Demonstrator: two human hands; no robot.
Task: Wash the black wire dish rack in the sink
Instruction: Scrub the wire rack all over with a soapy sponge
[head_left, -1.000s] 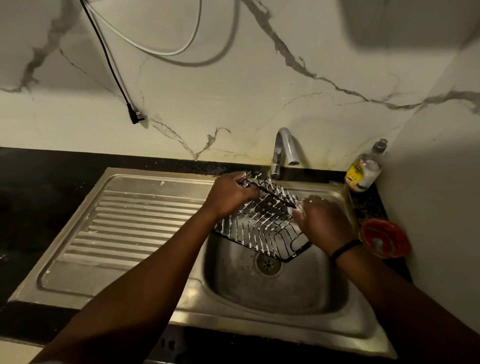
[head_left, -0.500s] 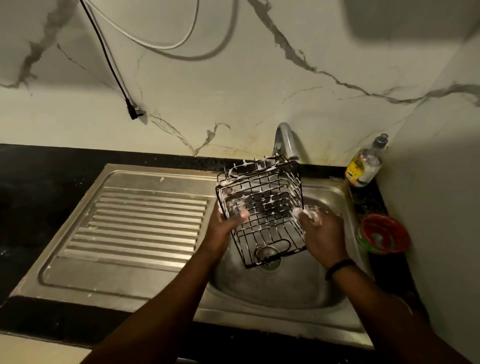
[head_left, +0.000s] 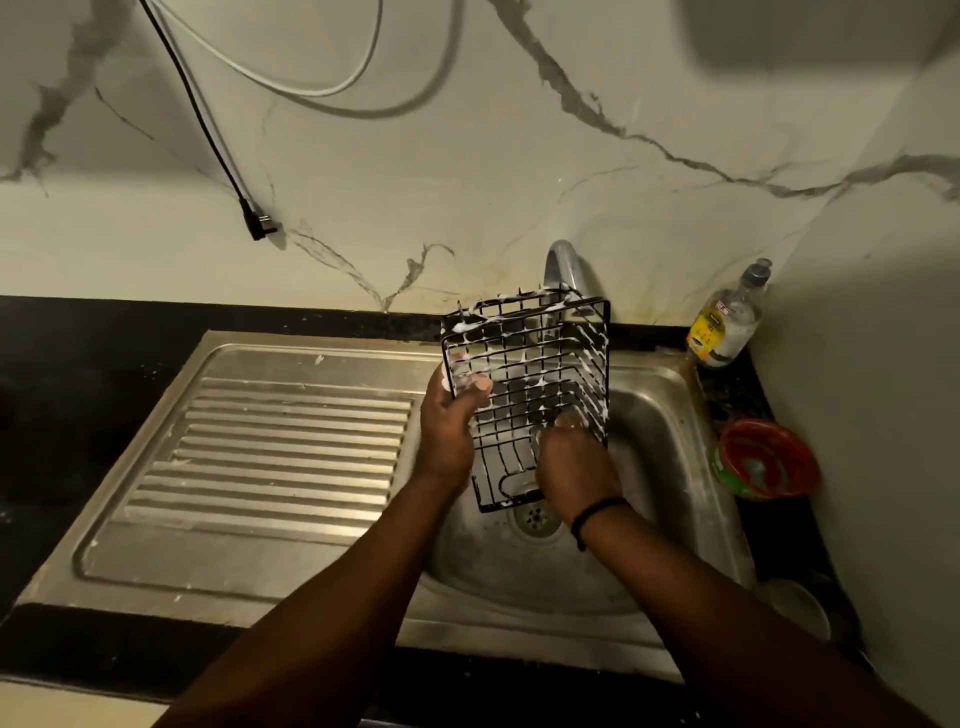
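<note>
The black wire dish rack (head_left: 540, 364) stands nearly upright over the steel sink basin (head_left: 660, 447), streaked with white foam. My left hand (head_left: 449, 431) grips its left edge, thumb hooked over the wires. My right hand (head_left: 574, 470) presses against the rack's lower right part, fingers closed on the wires; whether it holds a scrubber is hidden. The tap (head_left: 563, 265) rises just behind the rack's top edge, and no water stream is visible.
A ribbed steel drainboard (head_left: 280, 447) lies to the left. A dish soap bottle (head_left: 724, 325) and a red bowl (head_left: 766, 457) sit on the black counter to the right. A black plug (head_left: 260, 223) hangs on the marble wall. The drain (head_left: 535, 519) shows below the rack.
The rack went from lying flat across the basin to standing nearly upright. My left hand shifted to its left edge, and my right hand moved inward onto its lower right wires.
</note>
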